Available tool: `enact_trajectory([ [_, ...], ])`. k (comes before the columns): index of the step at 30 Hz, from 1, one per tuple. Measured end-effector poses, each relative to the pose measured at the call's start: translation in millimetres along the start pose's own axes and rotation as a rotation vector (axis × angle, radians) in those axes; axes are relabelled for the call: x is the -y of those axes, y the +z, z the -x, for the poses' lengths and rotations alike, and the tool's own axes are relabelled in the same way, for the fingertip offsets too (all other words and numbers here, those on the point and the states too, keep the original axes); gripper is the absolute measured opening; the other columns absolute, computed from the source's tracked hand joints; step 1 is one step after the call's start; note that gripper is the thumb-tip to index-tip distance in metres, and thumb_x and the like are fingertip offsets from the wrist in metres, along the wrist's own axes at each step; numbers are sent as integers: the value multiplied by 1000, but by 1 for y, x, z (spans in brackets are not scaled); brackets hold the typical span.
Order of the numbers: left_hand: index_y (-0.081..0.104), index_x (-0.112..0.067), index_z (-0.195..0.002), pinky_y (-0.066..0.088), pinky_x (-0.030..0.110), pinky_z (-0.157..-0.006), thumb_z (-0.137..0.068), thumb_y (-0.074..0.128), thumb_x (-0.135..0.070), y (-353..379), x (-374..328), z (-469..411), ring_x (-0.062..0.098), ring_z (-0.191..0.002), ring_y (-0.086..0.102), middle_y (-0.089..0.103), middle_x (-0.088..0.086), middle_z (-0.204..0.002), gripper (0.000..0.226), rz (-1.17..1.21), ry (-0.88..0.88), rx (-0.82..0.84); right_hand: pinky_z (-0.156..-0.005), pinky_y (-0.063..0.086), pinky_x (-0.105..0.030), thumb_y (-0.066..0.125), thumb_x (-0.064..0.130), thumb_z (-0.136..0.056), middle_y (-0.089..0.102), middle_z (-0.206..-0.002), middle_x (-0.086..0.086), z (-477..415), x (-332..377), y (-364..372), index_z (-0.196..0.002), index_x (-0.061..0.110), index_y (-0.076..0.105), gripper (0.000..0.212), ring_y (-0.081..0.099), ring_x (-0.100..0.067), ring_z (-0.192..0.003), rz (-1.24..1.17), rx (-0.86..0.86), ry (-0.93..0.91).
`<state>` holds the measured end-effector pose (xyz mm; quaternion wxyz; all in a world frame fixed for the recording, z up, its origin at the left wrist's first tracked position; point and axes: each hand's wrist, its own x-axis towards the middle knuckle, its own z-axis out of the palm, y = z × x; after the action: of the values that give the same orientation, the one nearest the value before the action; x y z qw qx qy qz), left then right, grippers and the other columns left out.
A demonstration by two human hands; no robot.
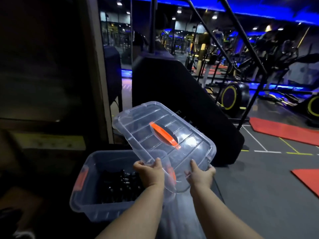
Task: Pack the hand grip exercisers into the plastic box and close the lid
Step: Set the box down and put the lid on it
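Gripping the lid (174, 153) edge: left hand (150, 173), right hand (201, 175) (box (96, 211) uncovered below).

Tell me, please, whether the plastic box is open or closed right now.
Open. The left hand and right hand hold the clear lid tilted in the air, off the box; dark exercisers lie uncovered inside.

Left hand (150, 173) and right hand (201, 175) grip near edge of clear lid (155, 135), orange handle (164, 135) uppermost, tilted above open plastic box (89, 192). Dark hand grip exercisers (120, 185) inside box.
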<state>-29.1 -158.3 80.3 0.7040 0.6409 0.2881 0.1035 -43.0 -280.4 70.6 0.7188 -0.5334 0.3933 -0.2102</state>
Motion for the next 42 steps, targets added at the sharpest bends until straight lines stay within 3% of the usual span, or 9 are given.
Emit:
enact_trajectory([
  [5,37,-3,-120,44,41,-90,-75,78,-29,-57,-14,-52,37,-104,57,54,20,-120,66,-55,-80,-89,-74,56,-49,90,44,-54,70,-94,-7,-15,-25,15,-120,31,48,79,67,-29,-64,148,108,-19],
  [12,23,0,-135,46,47,-92,-70,80,-41,-132,-21,-121,43,-112,55,46,27,-133,96,-86,-242,-271,-45,49,-25,78,11,-78,66,-96,-11,-4,-28,32,-121,25,47,54,63,-25,-54,262,270,0],
  [17,36,-8,-123,54,47,-85,-71,80,-41,-174,-7,-141,37,-93,65,57,24,-120,75,-113,-249,-318,-40,49,-20,77,14,-80,62,-97,-6,-7,-35,42,-139,22,43,68,59,-18,-51,371,344,-1],
  [20,43,-7,-128,53,47,-85,-75,76,-41,-196,6,-149,42,-101,61,56,22,-124,71,-269,-220,-300,-50,53,-27,80,21,-76,65,-104,-10,-14,-43,46,-140,28,44,74,62,-23,-55,436,383,1],
  [23,51,0,-125,51,49,-88,-81,72,-36,-210,17,-155,45,-107,58,57,25,-124,61,-414,-216,-290,-44,50,-24,79,17,-78,60,-117,-24,-24,-52,52,-142,27,43,74,55,-24,-57,454,438,34],
  [25,51,7,-123,48,47,-89,-85,69,-33,-213,24,-157,46,-111,56,56,29,-124,57,-488,-241,-282,-54,53,-28,77,20,-80,58,-123,-22,-27,-57,57,-144,25,42,73,56,-23,-61,504,465,11],
  [29,46,8,-124,45,45,-86,-90,62,-31,-212,36,-160,45,-110,55,54,30,-125,54,-547,-270,-231,-100,43,-39,70,27,-86,56,-133,-14,-31,-63,60,-145,18,39,68,56,-30,-117,761,429,-149],
  [36,45,5,-121,42,40,-80,-97,48,-33,-210,51,-171,45,-106,56,56,29,-120,45,-655,-225,-168,-104,36,-39,56,33,-93,56,-135,-11,-44,-76,66,-147,19,37,58,49,-33,-126,1077,387,-281],
  [42,50,1,-120,37,36,-76,-99,38,-40,-209,56,-180,41,-107,56,57,25,-120,47,-788,-221,-117,-105,35,-44,52,38,-92,49,-136,-18,-53,-86,71,-148,21,35,61,44,-35,-126,1111,371,-293],
])
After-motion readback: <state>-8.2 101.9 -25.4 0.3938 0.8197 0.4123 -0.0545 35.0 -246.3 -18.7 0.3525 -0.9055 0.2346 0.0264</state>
